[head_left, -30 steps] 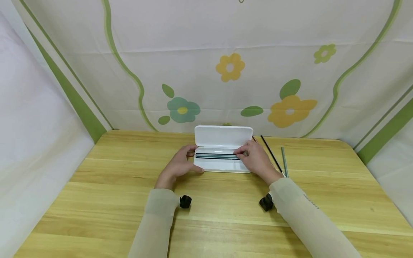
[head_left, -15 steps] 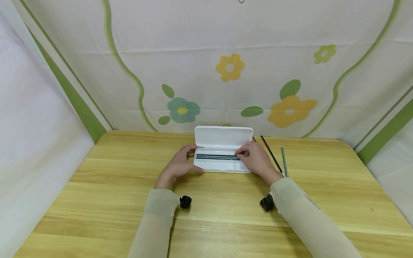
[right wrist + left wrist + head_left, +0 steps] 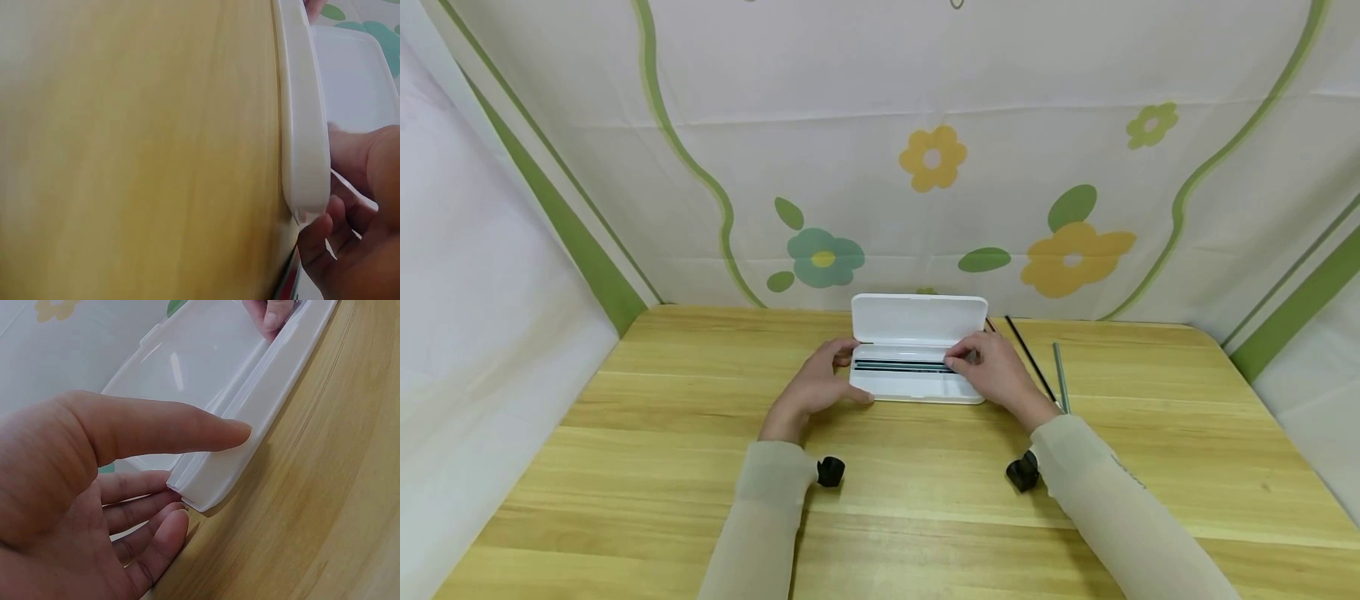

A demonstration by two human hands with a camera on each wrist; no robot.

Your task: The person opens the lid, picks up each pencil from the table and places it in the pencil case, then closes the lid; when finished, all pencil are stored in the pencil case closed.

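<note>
Your left hand [image 3: 816, 387]: it holds the left end of the white case [image 3: 898, 385], thumb along the front wall, other fingers bent at the left corner.
White case: it lies on the wooden table [image 3: 625, 467], between your hands, its lid [image 3: 919, 319] raised at the back.
Pencils in the case [image 3: 898, 365]: dark and green ones, lying lengthwise side by side; their right ends go under your right hand [image 3: 996, 372].
Your right hand: thumb and forefinger are close together at these pencils; if they pinch one, I cannot tell.
Reddish pencil [image 3: 991, 323]: mostly hidden behind this hand.
Black pencil [image 3: 1028, 354]: slanted on the table, right of the case.
Green pencil [image 3: 1062, 375]: the rightmost one, near the black pencil.
</note>
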